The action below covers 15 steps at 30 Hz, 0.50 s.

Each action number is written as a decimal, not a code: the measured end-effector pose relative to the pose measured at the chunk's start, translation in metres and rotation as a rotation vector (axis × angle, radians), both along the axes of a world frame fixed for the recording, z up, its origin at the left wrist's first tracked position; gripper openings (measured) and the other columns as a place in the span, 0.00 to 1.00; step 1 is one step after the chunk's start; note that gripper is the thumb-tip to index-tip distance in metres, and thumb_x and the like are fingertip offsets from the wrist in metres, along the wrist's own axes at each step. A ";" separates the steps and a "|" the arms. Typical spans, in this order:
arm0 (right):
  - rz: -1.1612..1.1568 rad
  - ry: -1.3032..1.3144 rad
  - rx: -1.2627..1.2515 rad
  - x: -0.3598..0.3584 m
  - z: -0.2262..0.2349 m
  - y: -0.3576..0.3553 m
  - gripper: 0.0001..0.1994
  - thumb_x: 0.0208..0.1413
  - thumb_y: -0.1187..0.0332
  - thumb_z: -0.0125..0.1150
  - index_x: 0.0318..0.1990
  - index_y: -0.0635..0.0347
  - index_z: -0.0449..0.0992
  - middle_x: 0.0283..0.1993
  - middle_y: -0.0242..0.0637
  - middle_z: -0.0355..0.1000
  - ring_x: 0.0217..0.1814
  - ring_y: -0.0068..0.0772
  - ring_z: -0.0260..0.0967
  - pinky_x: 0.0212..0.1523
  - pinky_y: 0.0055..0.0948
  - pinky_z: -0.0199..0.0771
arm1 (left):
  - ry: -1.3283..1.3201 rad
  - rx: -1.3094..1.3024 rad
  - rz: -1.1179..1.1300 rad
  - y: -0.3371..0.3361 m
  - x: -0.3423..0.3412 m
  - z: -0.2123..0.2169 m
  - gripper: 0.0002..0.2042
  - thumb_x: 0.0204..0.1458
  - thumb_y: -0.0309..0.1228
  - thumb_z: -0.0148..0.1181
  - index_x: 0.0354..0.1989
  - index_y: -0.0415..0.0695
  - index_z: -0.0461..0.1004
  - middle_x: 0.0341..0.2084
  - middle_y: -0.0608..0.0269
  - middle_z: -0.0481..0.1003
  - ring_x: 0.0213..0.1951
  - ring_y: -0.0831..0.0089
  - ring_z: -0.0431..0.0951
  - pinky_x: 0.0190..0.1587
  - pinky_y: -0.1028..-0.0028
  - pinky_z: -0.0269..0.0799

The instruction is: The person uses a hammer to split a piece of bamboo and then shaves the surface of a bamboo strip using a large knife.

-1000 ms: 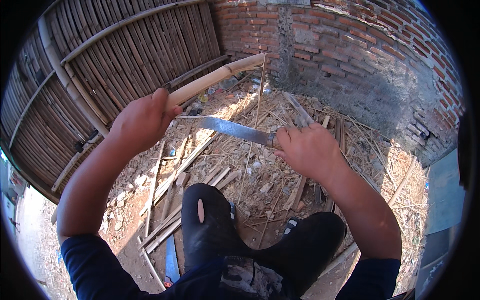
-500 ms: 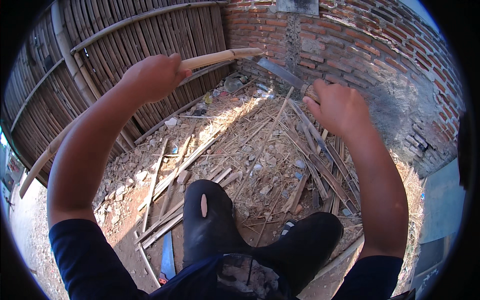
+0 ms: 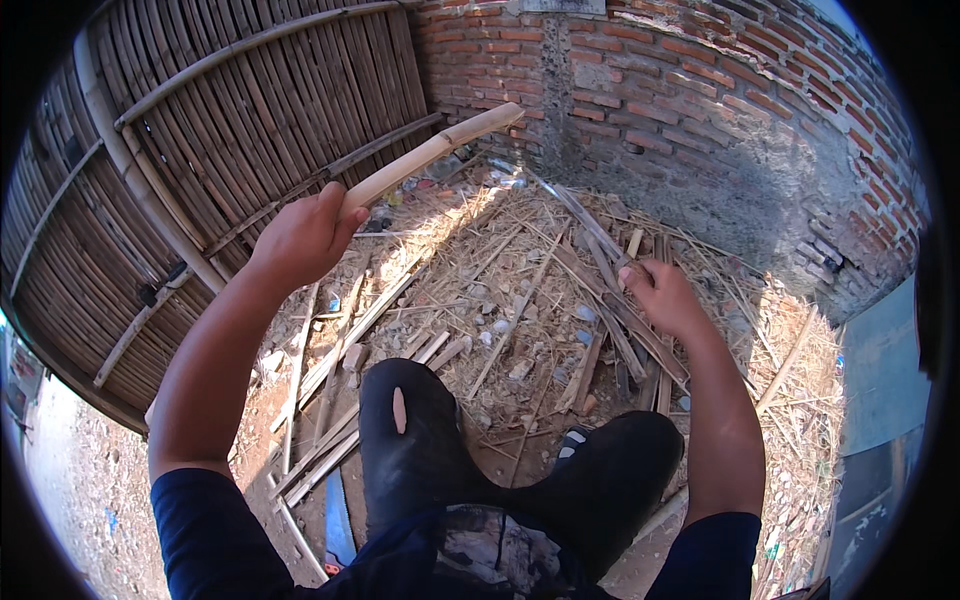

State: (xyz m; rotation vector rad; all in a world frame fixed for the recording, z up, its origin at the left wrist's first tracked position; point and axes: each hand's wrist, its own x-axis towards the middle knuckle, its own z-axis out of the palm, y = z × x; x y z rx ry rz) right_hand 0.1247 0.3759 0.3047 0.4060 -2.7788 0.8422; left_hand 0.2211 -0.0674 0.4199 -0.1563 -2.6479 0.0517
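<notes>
"Out front, the bamboo piece hangs in the air, slanting toward the brick wall. Who has it?"

"The left hand, fingers wrapped firmly round it. The right hand is closed on the handle of a knife, its blade pointing forward, apart from the bamboo."

"How far along does it look?"

"Partly shaved, I'd judge: the upper face is pale, though a joint shows partway along. Whether more must come off, I can't tell; the underside is hidden."

"And around?"

"Pale strips lie below, with a saw beside the left leg."
</notes>
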 end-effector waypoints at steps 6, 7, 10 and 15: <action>0.006 -0.208 -0.764 0.000 -0.031 -0.024 0.26 0.62 0.43 0.59 0.43 0.62 0.71 0.25 0.30 0.68 0.23 0.23 0.66 0.27 0.26 0.68 | 0.196 0.181 -0.223 -0.007 -0.045 -0.068 0.17 0.63 0.44 0.51 0.44 0.40 0.66 0.26 0.42 0.75 0.30 0.40 0.77 0.33 0.49 0.70; 0.056 -0.219 -0.881 0.000 -0.032 -0.029 0.24 0.63 0.45 0.59 0.44 0.62 0.71 0.25 0.30 0.67 0.23 0.22 0.66 0.27 0.24 0.67 | 0.216 0.205 -0.236 -0.004 -0.054 -0.077 0.15 0.63 0.41 0.49 0.45 0.40 0.67 0.27 0.42 0.75 0.30 0.40 0.76 0.33 0.49 0.70; 0.123 -0.228 -1.055 0.007 -0.025 -0.038 0.21 0.66 0.50 0.57 0.46 0.62 0.71 0.27 0.30 0.67 0.23 0.21 0.65 0.27 0.24 0.68 | 0.341 0.315 -0.280 0.026 -0.082 -0.116 0.16 0.62 0.39 0.52 0.49 0.39 0.67 0.28 0.45 0.76 0.29 0.44 0.77 0.31 0.51 0.70; 0.140 -0.168 -1.075 0.024 0.007 -0.058 0.19 0.67 0.52 0.55 0.44 0.62 0.69 0.26 0.30 0.66 0.21 0.18 0.63 0.26 0.24 0.68 | 0.373 0.521 -0.249 0.073 -0.118 -0.160 0.16 0.62 0.36 0.57 0.47 0.35 0.65 0.25 0.47 0.75 0.26 0.47 0.76 0.28 0.55 0.71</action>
